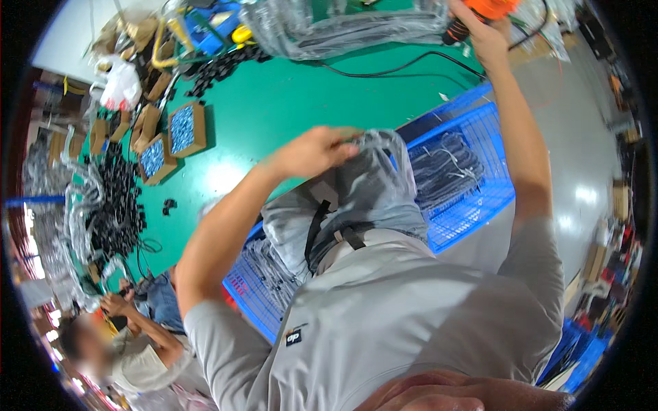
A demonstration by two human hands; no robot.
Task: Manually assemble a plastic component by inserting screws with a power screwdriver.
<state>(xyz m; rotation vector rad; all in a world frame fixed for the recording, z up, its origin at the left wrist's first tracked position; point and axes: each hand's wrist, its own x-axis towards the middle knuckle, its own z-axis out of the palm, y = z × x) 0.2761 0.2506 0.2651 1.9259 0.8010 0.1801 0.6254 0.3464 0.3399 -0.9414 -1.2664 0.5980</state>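
Clear, soft plastic bag [373, 171] of black cables over blue crate [473, 171], pinched at gathered neck by left hand [312, 152]; probably floppy, slippery, best gripped there. Right hand [483, 31] clamped round orange tool [480, 10] above green table [288, 103].

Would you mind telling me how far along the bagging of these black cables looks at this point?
Done: bagged black cable bundles already lie in the blue crate. In hand: the left hand pinches the top of a clear bag of cables, while the right hand holds an orange tool up by the table. Left: loose black cables are still heaped on the green table.
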